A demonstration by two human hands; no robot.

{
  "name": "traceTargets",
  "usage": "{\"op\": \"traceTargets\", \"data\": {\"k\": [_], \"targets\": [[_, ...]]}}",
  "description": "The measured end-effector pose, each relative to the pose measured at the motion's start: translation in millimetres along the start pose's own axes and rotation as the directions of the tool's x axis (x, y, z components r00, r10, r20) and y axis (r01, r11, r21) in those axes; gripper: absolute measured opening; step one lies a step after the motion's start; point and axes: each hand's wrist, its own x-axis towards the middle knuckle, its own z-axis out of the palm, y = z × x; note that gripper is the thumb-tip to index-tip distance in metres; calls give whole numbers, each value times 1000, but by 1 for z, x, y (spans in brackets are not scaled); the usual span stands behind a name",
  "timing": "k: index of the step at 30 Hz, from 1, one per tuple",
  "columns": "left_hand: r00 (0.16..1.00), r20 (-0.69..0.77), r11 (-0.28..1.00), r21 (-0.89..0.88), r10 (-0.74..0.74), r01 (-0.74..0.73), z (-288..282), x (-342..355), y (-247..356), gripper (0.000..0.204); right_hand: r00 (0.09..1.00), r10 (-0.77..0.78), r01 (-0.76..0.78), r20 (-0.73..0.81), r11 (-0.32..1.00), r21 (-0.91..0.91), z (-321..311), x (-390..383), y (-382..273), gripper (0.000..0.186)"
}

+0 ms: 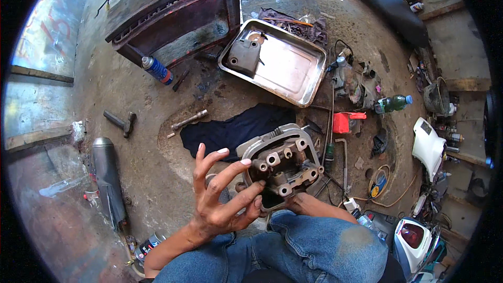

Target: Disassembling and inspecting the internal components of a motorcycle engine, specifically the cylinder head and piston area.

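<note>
Cylinder head [291,176] is at our hands, slightly toward five o'clock from the middle of the view, and its open inner side is turned up to us. Our left hand [222,204] is mostly open, with the fingers spread; one finger reaches over the rim and seems to touch the inner part. Our right hand [301,203] is at the five o'clock edge of the head; its fingers are hidden, so we cannot tell how far they are closed, though it seems to support the weight.

As we judge it, the taking apart is quite advanced: the head is a loose part, and its inside is uncovered. A dark metal cover [244,56] lies in the shallow tray [288,68], on its nine o'clock side; perhaps it belongs to the head, but we cannot be certain. What seems to be left is the care of the inside and the closing, which is not yet done. At ten o'clock from the head lies a dark cloth [236,131], at two o'clock a red container [341,123], and farther, between nine and ten o'clock, a hammer [126,124].
</note>
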Motion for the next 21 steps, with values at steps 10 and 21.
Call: {"op": "traceTargets", "data": {"k": [10, 21], "targets": [[997, -48, 998, 49, 52, -50, -1, -4, 4, 22, 1000, -12, 12, -3, 1000, -9, 1, -6, 8, 88], [998, -67, 992, 127, 7, 1, -4, -9, 1, 22, 998, -59, 60, 14, 997, -41, 10, -8, 8, 89]]}}
